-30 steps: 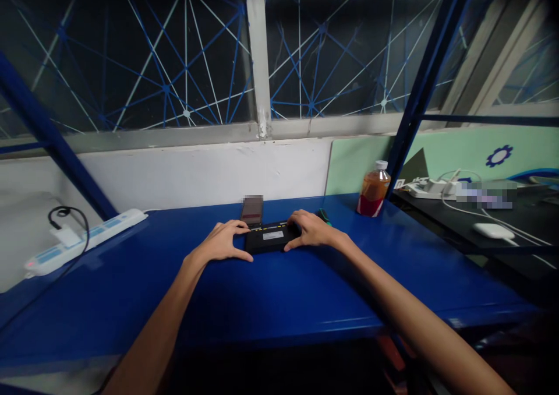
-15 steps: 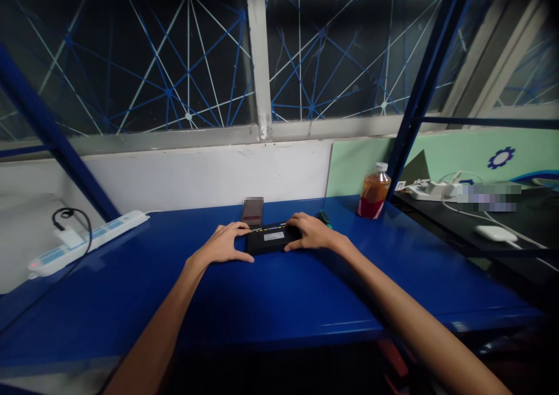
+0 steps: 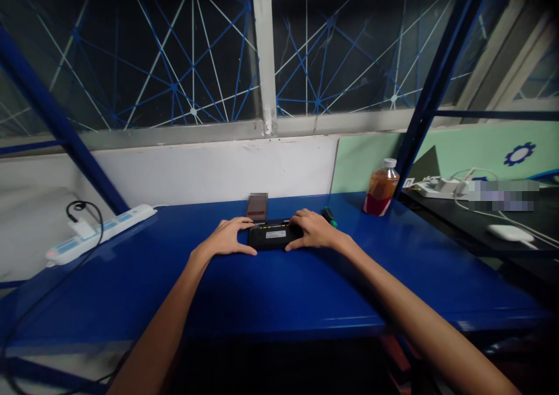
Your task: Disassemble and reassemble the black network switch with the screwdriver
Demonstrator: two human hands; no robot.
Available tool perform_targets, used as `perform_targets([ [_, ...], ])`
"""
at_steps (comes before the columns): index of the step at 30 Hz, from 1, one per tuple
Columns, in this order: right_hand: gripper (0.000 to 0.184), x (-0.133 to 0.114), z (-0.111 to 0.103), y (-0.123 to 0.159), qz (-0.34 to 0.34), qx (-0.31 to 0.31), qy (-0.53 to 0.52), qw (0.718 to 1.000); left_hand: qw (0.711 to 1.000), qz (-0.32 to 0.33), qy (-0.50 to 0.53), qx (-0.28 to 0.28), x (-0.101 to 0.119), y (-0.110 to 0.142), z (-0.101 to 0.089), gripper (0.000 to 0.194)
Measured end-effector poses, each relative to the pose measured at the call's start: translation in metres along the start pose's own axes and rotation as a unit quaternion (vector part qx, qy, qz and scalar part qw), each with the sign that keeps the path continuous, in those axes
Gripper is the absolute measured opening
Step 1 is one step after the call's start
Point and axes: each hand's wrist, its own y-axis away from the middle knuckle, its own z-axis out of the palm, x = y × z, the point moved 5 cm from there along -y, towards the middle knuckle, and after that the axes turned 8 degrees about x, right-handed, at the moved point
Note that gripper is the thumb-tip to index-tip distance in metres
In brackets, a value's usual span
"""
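A flat black rectangular box (image 3: 266, 242) with a white label and a row of yellow marks lies on the blue table; its exact kind is unclear. At its left end, my left hand (image 3: 227, 236) has its fingertips on the far corner and its thumb by the near corner. Gripping the right end is my right hand (image 3: 312, 230), fingers over the far edge and thumb on the near side. That hand hides the box's right end. Just behind the box lies a dark, phone-like slab (image 3: 257, 208), its top blurred out.
A green-and-black object (image 3: 329, 217) lies right of my right hand. Farther right stands a drink bottle (image 3: 381, 188). A white power strip (image 3: 105, 233) with a plugged-in black cable lies at left. Blue frame posts rise on both sides; a black side table (image 3: 458, 220) holds cables and chargers.
The view has shifted slightly, so the surroundings appear a little farther right and higher. Both hands keep nearly the same hold on the black box.
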Motion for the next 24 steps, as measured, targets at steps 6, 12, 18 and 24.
perform_targets([
  [6,0.076,0.0041,0.0069,-0.0003,-0.025,0.017,-0.006,1.000,1.000,0.008,0.004,-0.004,-0.0015,-0.0010,0.0005,0.075],
  [12,0.075,0.0060,0.0090,-0.0010,-0.025,0.024,-0.021,0.999,1.000,0.003,0.014,0.014,0.0023,-0.0005,-0.0018,0.075],
  [18,0.075,0.0066,0.0082,-0.0007,-0.023,0.024,-0.029,0.999,1.000,0.006,0.007,0.022,0.0031,-0.0001,-0.0025,0.073],
  [24,0.075,0.0083,0.0087,0.0015,-0.025,0.020,-0.037,0.999,1.000,0.009,0.006,0.021,0.0044,0.0005,-0.0037,0.069],
])
